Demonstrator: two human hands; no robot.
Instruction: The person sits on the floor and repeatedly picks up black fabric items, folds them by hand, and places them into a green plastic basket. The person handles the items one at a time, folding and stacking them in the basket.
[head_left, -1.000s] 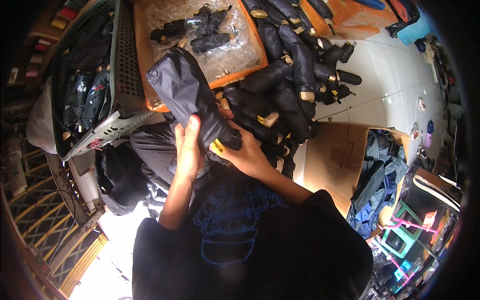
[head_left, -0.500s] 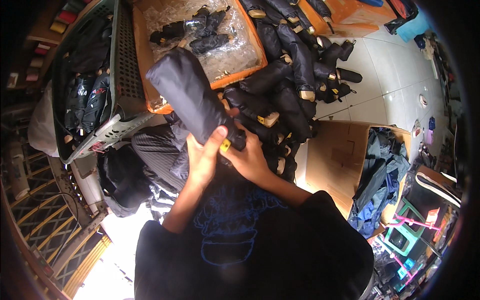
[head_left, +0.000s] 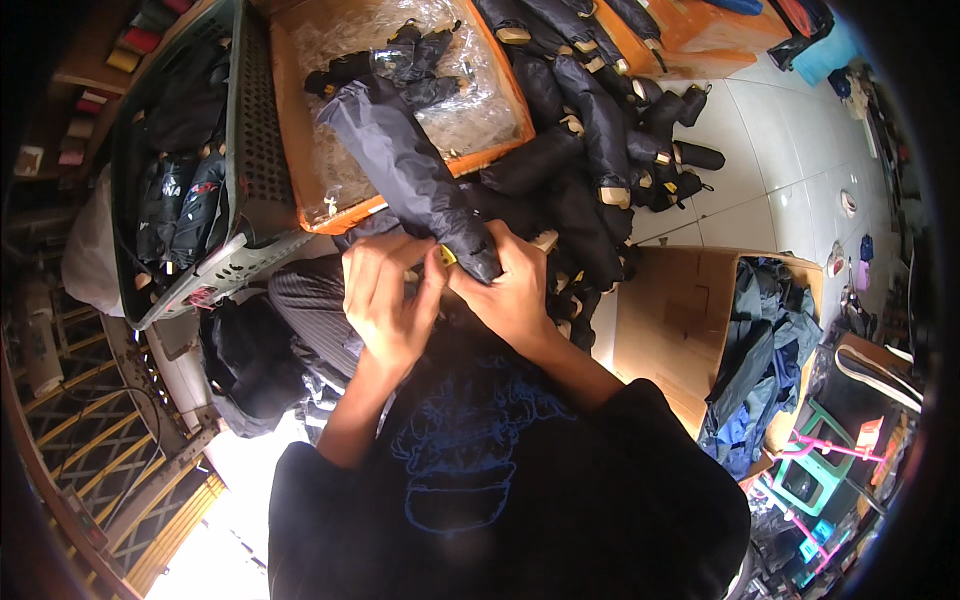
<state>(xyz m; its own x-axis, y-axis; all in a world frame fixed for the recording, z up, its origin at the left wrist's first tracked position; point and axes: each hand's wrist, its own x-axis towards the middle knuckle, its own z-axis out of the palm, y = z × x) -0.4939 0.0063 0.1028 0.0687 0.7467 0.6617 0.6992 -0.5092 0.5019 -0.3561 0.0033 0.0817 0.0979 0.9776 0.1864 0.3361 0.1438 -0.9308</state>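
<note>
A folded umbrella in a black fabric sleeve (head_left: 395,155) slants away from me toward the far left, held in front of my chest. My right hand (head_left: 520,300) is closed around its near end. At that same end my left hand (head_left: 385,300) pinches a small yellow tag (head_left: 448,256) between thumb and forefinger. Whatever handle the umbrella has at this end is hidden. Beyond my hands lies a heap of similar black-sleeved umbrellas (head_left: 600,130), several with pale wooden-looking ends.
An orange-edged box (head_left: 470,160) with clear plastic and several black umbrellas stands ahead. To its left is a grey-green crate (head_left: 258,130) holding more umbrellas. At right, a cardboard box (head_left: 665,330) contains dark blue-green cloth (head_left: 765,350). White floor tiles (head_left: 790,140) show beyond.
The umbrella has swung slightly right and turned about its length. My left hand has shifted from gripping the umbrella's body to pinching the tag; my right hand still holds the near end.
</note>
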